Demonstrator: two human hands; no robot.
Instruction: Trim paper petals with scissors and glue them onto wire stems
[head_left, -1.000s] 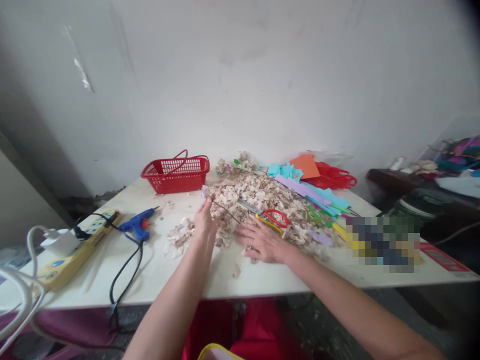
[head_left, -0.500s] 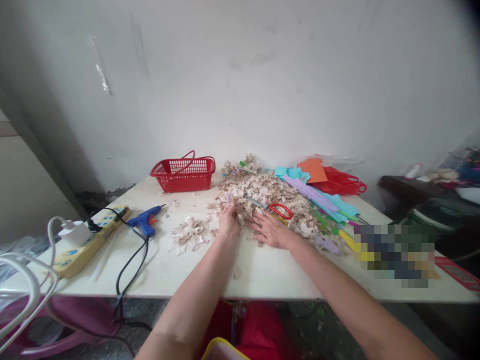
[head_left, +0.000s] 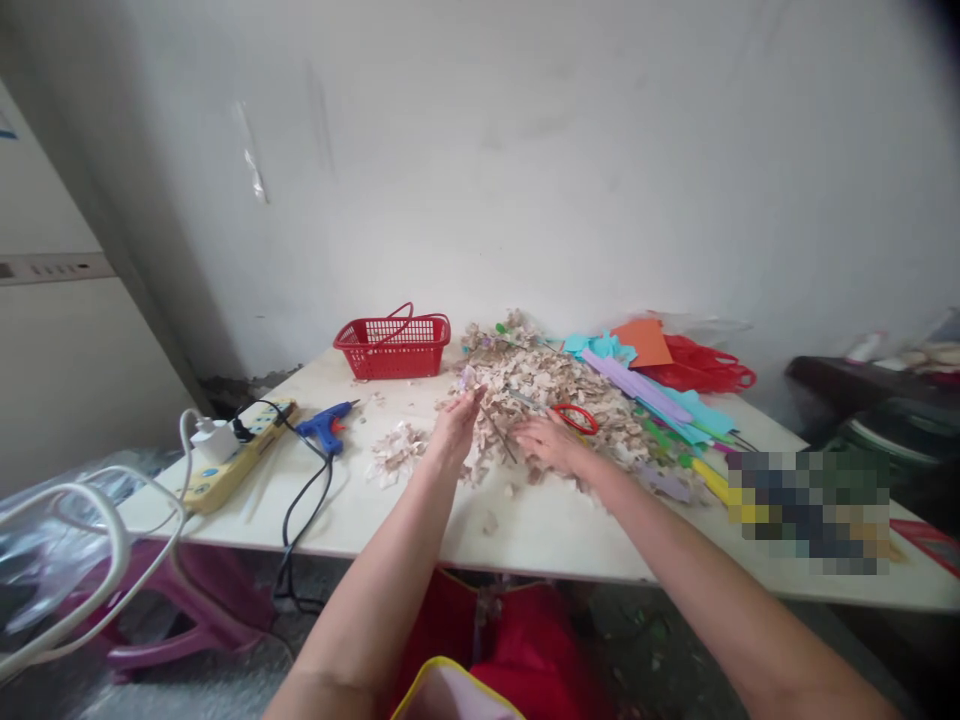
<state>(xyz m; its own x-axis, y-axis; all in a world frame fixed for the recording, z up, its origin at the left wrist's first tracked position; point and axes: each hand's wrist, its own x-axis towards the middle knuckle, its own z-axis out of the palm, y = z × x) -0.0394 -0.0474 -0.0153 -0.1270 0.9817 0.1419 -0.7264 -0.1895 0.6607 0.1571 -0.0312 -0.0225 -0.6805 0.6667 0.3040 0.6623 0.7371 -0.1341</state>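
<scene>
A wide heap of pale, brownish paper-like scraps covers the middle of the white table. At its near left edge my left hand stands on its side, fingers stretched out and touching the scraps. My right hand lies palm down on the heap's front edge, fingers spread. Just beyond it, scissors with red handles rest on the scraps. A thin dark stick lies between both hands. Left of my left hand is a smaller pile of scraps.
A red basket stands at the back left. A blue glue gun and a power strip with cables lie left. Purple strips, an orange sheet and a red plastic bag lie right. The wall rises behind.
The view has turned a little left. My left hand has straightened its fingers and tipped onto its side at the heap. My right hand stays flat near the scissors.
</scene>
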